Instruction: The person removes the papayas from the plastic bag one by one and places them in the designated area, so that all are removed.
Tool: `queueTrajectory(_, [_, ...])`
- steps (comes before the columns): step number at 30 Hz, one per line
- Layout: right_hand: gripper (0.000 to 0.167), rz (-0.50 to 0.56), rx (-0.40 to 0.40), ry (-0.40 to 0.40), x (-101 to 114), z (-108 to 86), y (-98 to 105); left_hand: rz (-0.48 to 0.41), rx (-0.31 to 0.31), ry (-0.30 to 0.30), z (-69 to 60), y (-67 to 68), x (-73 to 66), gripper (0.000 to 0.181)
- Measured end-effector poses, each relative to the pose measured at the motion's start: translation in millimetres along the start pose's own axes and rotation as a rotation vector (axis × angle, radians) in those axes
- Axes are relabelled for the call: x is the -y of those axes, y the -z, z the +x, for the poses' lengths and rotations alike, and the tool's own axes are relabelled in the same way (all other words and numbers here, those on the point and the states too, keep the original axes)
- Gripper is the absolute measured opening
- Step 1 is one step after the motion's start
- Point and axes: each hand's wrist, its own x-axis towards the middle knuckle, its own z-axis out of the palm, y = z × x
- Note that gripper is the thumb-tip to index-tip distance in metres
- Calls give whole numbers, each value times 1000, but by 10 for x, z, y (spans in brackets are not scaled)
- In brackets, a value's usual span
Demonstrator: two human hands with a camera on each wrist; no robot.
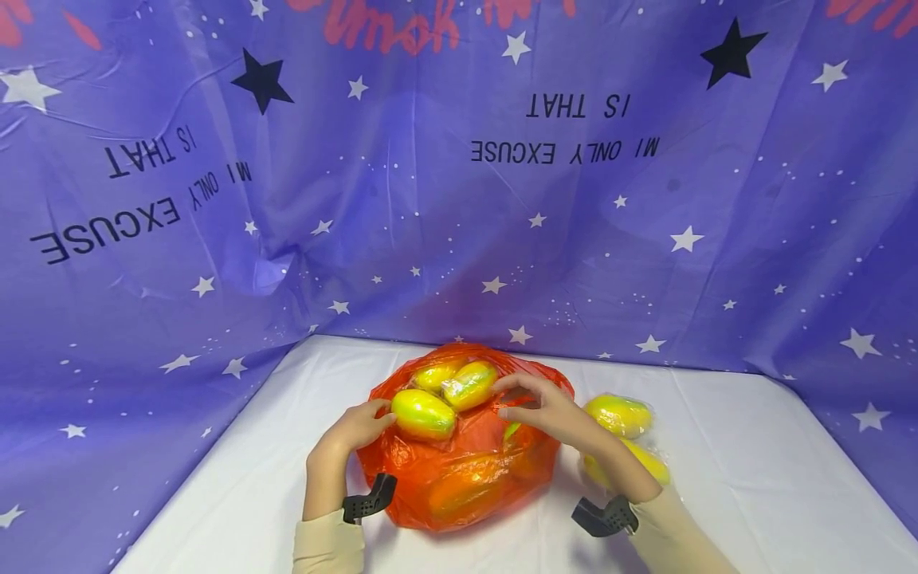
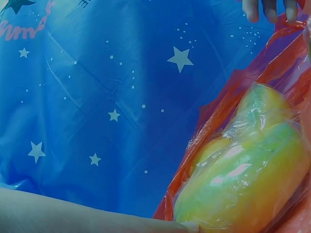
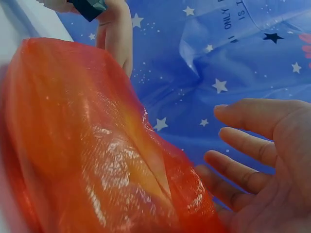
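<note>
An orange-red plastic bag [image 1: 459, 486] with its mouth spread wide bulges in the middle of the white table. In its mouth lie three yellow-green, oval fruits in clear wrap: a nearer one [image 1: 423, 414], one behind it [image 1: 435, 375] and one to the right [image 1: 469, 384]. My left hand [image 1: 358, 426] is at the bag's left rim, fingertips against the nearer fruit [image 2: 243, 179]; its other fingers are hidden. My right hand [image 1: 548, 410] hovers over the bag's right side. In the right wrist view that hand [image 3: 262, 170] has spread fingers and holds nothing.
To the right of the bag, two more wrapped yellow fruits, a farther one [image 1: 620, 416] and a nearer one [image 1: 645, 462], lie on the white table [image 1: 760, 470], partly behind my right forearm. A purple star-printed cloth [image 1: 459, 199] hangs behind and at both sides.
</note>
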Motion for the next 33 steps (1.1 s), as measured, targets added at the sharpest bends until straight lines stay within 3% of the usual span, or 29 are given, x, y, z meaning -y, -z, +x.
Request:
queueTrajectory(6, [30,-67,51,37,-48,182,-25,0,-1,4,4,1,2,45])
queueTrajectory(10, [32,-102,115,-15,-97,269,-53,1,-1,5,7,-5,9,45])
queueTrajectory(16, [36,-94,254,-84,-111,303,-115,-1,0,12,8,-12,6,44])
queueTrajectory(24, [41,-79,349,-127,-51,311,-168,-12,-9,-4,7,-8,36,44])
queueTrajectory(33, [47,-125,430,-81,2,277,-213,-20,-17,-24,17,-6,98,41])
